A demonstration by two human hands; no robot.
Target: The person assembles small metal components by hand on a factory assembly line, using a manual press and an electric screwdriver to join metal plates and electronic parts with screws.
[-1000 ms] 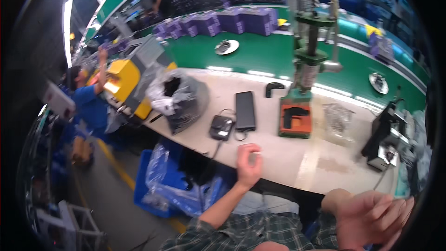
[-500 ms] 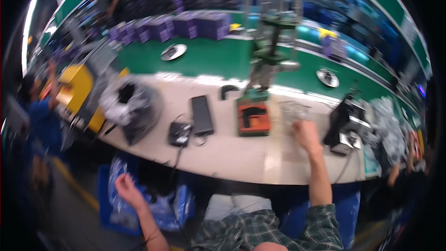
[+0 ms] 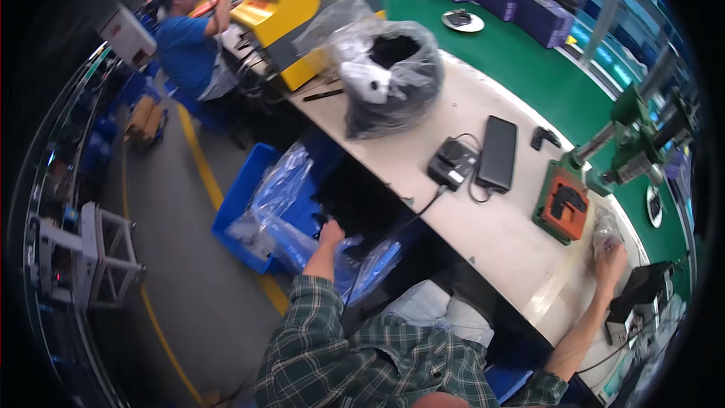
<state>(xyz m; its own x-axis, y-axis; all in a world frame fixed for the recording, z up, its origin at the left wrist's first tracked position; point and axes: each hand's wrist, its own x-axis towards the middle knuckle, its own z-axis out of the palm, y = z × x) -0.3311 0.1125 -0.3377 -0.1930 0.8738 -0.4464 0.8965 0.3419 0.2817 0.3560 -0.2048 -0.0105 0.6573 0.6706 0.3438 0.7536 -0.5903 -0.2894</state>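
Observation:
My left hand (image 3: pixel 330 235) is over a blue bin (image 3: pixel 245 193) lined with clear plastic, its fingers closed on a small black part (image 3: pixel 322 219). The part's shape is too small to make out. On the bench's right, my right hand (image 3: pixel 610 263) has its fingers bent at a clear plastic bag (image 3: pixel 605 225). What the fingertips hold there is hidden. Left of that hand stands an orange fixture (image 3: pixel 565 208) with a black piece (image 3: pixel 568 202) in it, under a green hand press (image 3: pixel 630 136).
A large clear bag of black parts (image 3: pixel 396 87) sits on the bench (image 3: pixel 483 257). A black power-bank-like block (image 3: pixel 498 153) and a corded black box (image 3: pixel 451 163) lie nearer the middle. A yellow-and-grey machine (image 3: pixel 283 4) stands far left, beside a person in blue (image 3: pixel 185 49).
The view has swung left and down. My left hand has gone from open beside the bin's plastic to closed on a black part over the bin. My right hand stays by the clear bag.

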